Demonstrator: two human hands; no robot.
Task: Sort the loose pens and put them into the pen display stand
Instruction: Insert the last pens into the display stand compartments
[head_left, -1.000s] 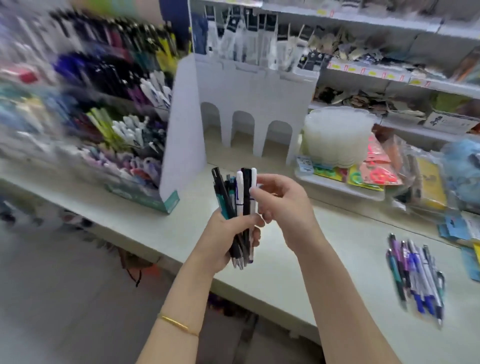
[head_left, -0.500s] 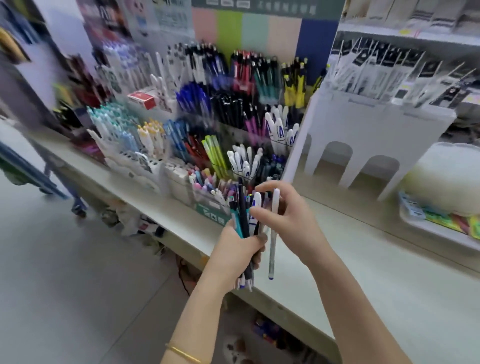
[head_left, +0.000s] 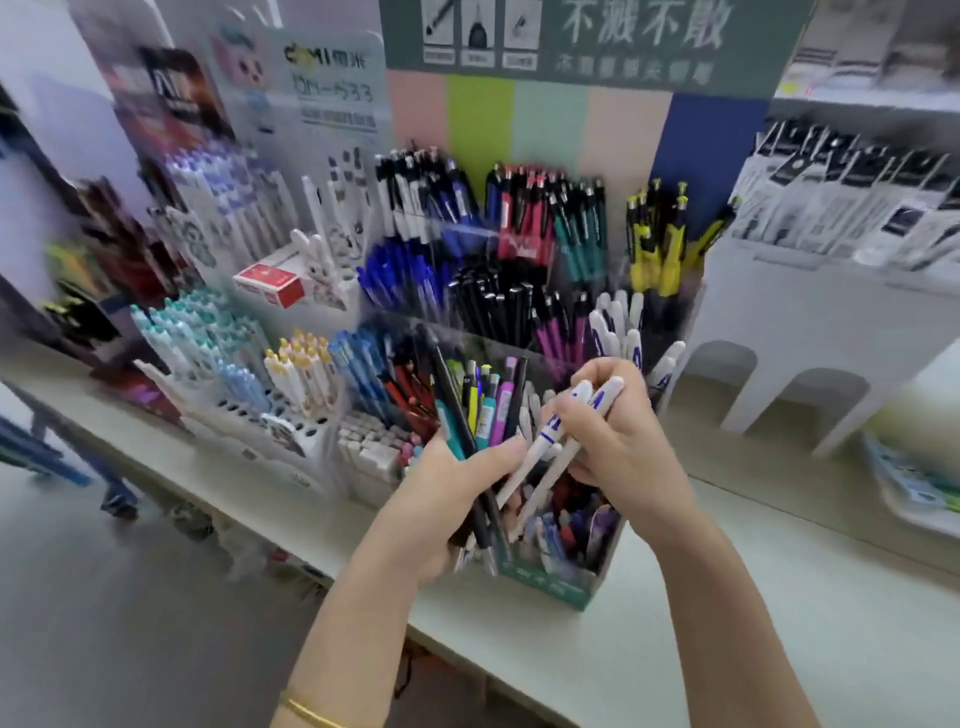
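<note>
My left hand (head_left: 441, 499) grips a bundle of loose pens (head_left: 480, 410), black, teal, yellow and purple, held upright in front of the pen display stand (head_left: 550, 579). My right hand (head_left: 618, 441) pinches two white pens with blue print (head_left: 558, 441), slanted down to the left beside the bundle. The stand is a tiered cardboard rack with clear compartments sorted by colour: blue, black, red, teal, yellow, purple. A compartment of matching white pens (head_left: 621, 322) sits just above my right hand.
A second white stand of pastel pens (head_left: 228, 358) and a red box (head_left: 270, 283) sit to the left on the pale counter (head_left: 779, 649). A white arched shelf riser (head_left: 810, 332) stands to the right. The floor lies below left.
The view has swung left and closer to the stand. My right hand went from one white pen to two, drawn away from the bundle and raised toward the stand.
</note>
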